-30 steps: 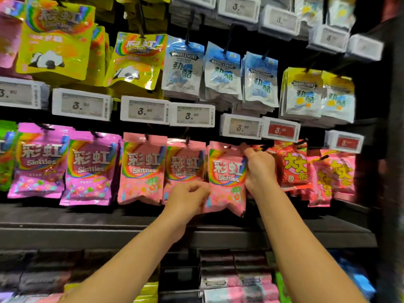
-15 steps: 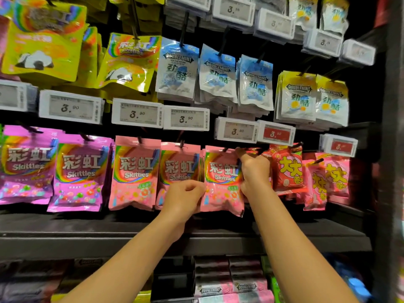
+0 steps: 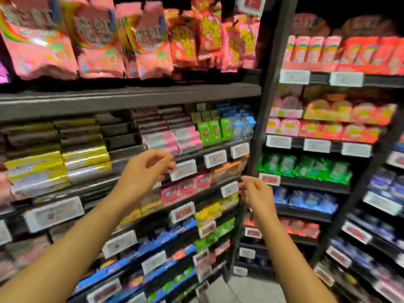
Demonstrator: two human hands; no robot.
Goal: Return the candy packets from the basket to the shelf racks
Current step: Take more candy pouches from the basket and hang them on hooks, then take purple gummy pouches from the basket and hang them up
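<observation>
Pink Skittles packets (image 3: pixel 146 40) hang in a row from the rack pegs at the top of the view, above a dark shelf board (image 3: pixel 131 99). Both my hands are down in front of the lower shelves and hold nothing. My left hand (image 3: pixel 146 169) has its fingers loosely curled, empty. My right hand (image 3: pixel 254 190) is further right and lower, fingers relaxed, also empty. No basket shows in this view. The picture is blurred by motion.
Red-and-yellow candy packets (image 3: pixel 209 33) hang right of the Skittles. Below are sloped shelves of gum and candy boxes (image 3: pixel 188 136) with white price tags (image 3: pixel 183 172). A black upright post (image 3: pixel 265 88) divides this rack from a second rack (image 3: pixel 328 127) at right. Grey floor (image 3: pixel 244 289) shows at the bottom.
Both hands have let go of the pink Skittles packet, which now hangs on the rack, and dropped away from it. My view has swung down and to the right.
</observation>
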